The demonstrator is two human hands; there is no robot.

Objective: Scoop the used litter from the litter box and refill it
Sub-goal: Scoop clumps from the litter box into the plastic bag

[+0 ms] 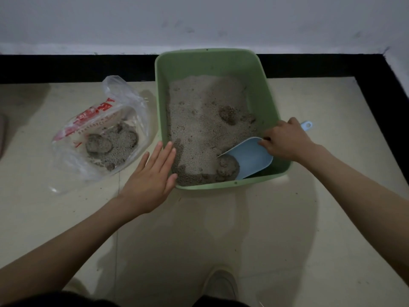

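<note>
A shoe shows at the bottom edge, on the tiled floor. The left hand, fingers straight, presses the near-left corner of the green litter box. The right hand has its grip clamped on the blue scoop; just below and left of that grip the bowl meets a clump. Clumps look crumbly and fairly light; the scoop is stiff, best held by its handle. Left of the box lies the plastic bag, limp, holding scooped litter.
</note>
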